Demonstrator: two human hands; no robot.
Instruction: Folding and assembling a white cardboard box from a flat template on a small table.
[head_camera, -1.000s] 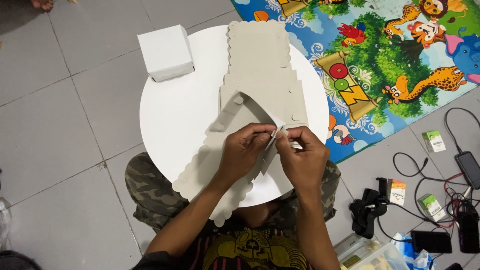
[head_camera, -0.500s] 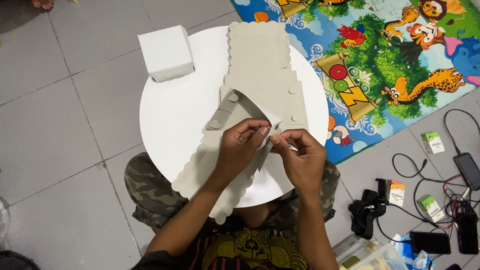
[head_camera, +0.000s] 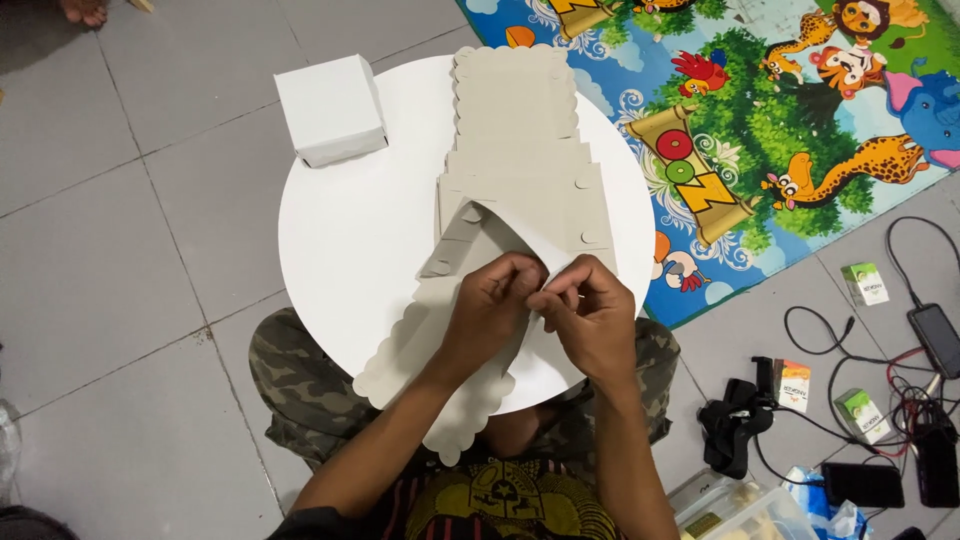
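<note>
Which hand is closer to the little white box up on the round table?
The left hand. The white box sits at the table's far left edge, and the left hand is on that side, though apart from it. The right hand is farther away, beside the left on the cardboard sheet.

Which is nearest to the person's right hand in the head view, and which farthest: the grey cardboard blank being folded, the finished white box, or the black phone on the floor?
From the right hand:
1. Grey cardboard blank: pinched in its fingers, on the round white table.
2. White box: at the table's far left edge.
3. Black phone: on the floor at the far right, among cables.
</note>
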